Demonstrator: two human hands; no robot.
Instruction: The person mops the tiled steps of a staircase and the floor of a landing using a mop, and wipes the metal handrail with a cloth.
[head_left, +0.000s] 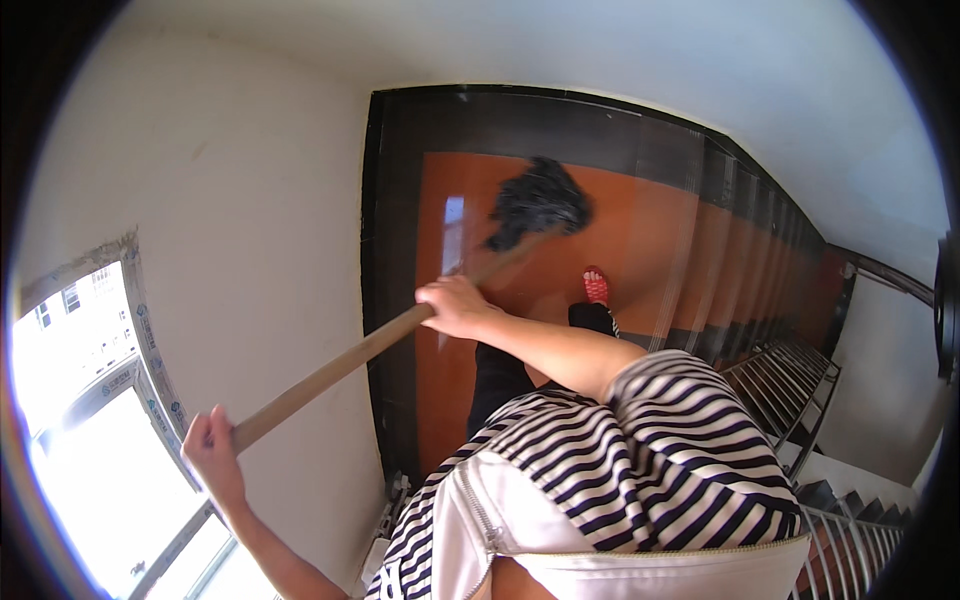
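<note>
A mop with a long wooden handle (330, 379) slants across the view from lower left to upper middle. My left hand (214, 450) is closed around the top end of the handle, in front of the window side. Farther down the shaft, my right hand (457, 306) grips it, with the arm reaching across my body. The dark, stringy mop head (538, 202) lies on the orange floor tiles (622, 202) of a stair landing, slightly blurred. Gloss on the tiles reflects light beside it.
Stairs (739, 225) adjoin the landing on the right, with a metal railing (787, 382) below them. A bright window (97, 420) is in the left wall (247, 187). My foot in a red sandal (595, 286) stands near the steps. Black border tiles (510, 120) edge the floor.
</note>
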